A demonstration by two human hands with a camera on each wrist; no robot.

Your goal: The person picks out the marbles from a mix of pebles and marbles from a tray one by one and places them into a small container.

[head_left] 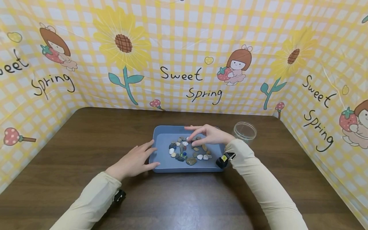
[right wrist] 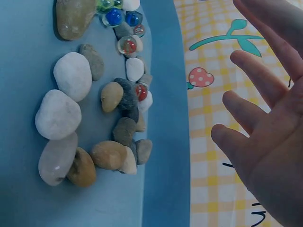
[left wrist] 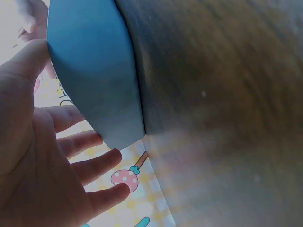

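A blue tray lies on the table with pebbles and glass marbles laid out in looping outlines. My left hand rests its spread fingers at the tray's left rim; the left wrist view shows them straight beside the tray's outer wall. Over the far part of the pebbles hovers my right hand, thumb and index finger pointing down and apart, nothing visible between them. Smooth white stones, tan stones and a larger grey-brown stone form the outlines. Among them sit a blue marble and a red marble.
A clear round container stands on the brown wooden table, right of the tray and beside my right forearm. Yellow checked cloth with printed flowers and figures hangs around the back and sides.
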